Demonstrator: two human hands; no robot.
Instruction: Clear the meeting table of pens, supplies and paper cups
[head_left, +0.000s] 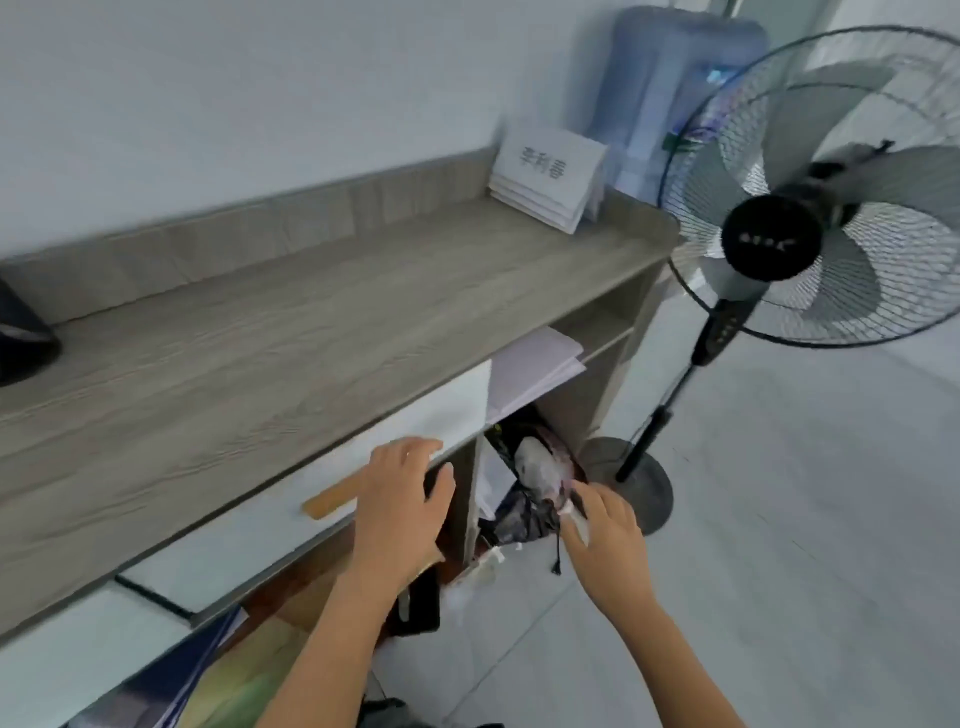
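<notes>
Two hands in play, both ours. At 9 o'clock one dark object (21, 338) sits on the grey wood-grain sideboard (260, 322), cut off by the frame edge, and we cannot tell what it is. One pale wooden bar handle (332, 500) crosses the smooth white panel (249, 530). At 6 o'clock our left hand (402, 504) grips that panel's right end, fingers curled over its top edge and thumb round the end.

One loose stack of white sheets (535, 374) pokes out of the shelf above the open compartment, where one crumpled black bag (514, 519) sits. At 5 o'clock our right hand (605, 545) pinches one white crumpled piece (575, 519) at that compartment's mouth, against the bag. Whether it is cup or paper, the blur hides.

At 1 o'clock stand one pile of folded white cards (550, 179) and one blue water bottle (675, 78). At 3 o'clock stands one wire-caged fan (769, 236).
</notes>
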